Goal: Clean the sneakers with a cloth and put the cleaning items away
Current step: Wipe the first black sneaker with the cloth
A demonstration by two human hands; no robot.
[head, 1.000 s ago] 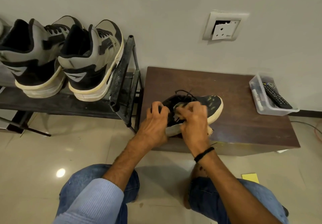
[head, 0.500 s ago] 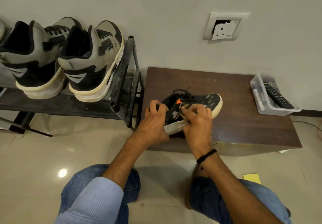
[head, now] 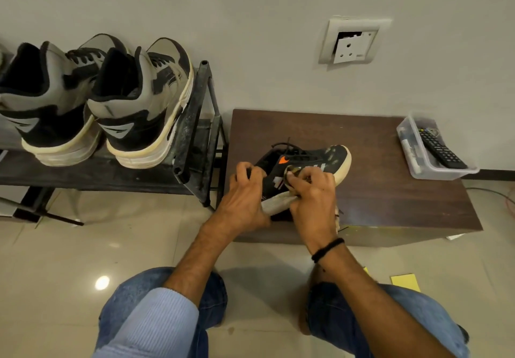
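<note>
A black sneaker [head: 320,157] with a cream sole and an orange mark lies tilted on its side on the dark wooden table [head: 390,190]. My left hand [head: 245,198] grips its heel end. My right hand [head: 312,196] holds a small greyish cloth [head: 292,170] against the sneaker's side; most of the cloth is hidden under my fingers. A second dark shoe under the hands is mostly hidden.
A pair of grey and black high-top sneakers [head: 133,106] stands on a metal shoe rack [head: 195,123] to the left. A clear plastic box [head: 429,159] with a remote sits at the table's right end. Yellow paper [head: 405,282] lies on the tiled floor.
The sneaker has been tipped further onto its side, showing the orange mark and more of the sole. My right hand has shifted slightly along its side with the cloth.
</note>
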